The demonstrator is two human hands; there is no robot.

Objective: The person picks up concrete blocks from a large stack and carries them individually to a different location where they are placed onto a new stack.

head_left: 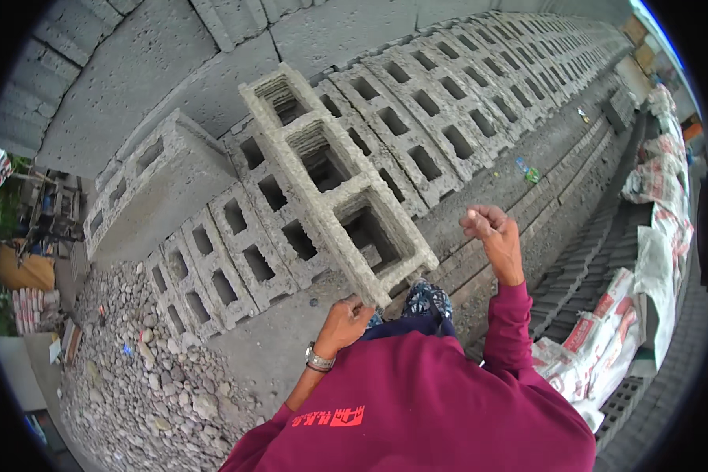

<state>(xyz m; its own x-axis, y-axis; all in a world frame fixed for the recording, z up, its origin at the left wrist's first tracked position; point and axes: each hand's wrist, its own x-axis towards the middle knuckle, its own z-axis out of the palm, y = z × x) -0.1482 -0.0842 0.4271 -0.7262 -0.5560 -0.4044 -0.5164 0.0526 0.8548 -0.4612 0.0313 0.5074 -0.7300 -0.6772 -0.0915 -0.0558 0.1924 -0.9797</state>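
Note:
A grey hollow concrete block [340, 187] with three large square openings lies across the top of a row of similar blocks [279, 224], its near end jutting toward me. My left hand [344, 324] is at the near left corner of that block, its fingers curled against the edge and partly hidden by it. A watch [319, 359] is on that wrist. To the right of the block, apart from it, my right hand [494, 232] is raised with loosely bent fingers and nothing in it.
Another block [165, 185] stands atop the row at left, beside a tall block wall [236, 79]. Loose gravel [165, 393] covers the lower left ground. Wooden planks [558, 181] run along the right, near white and red sacks [598, 338].

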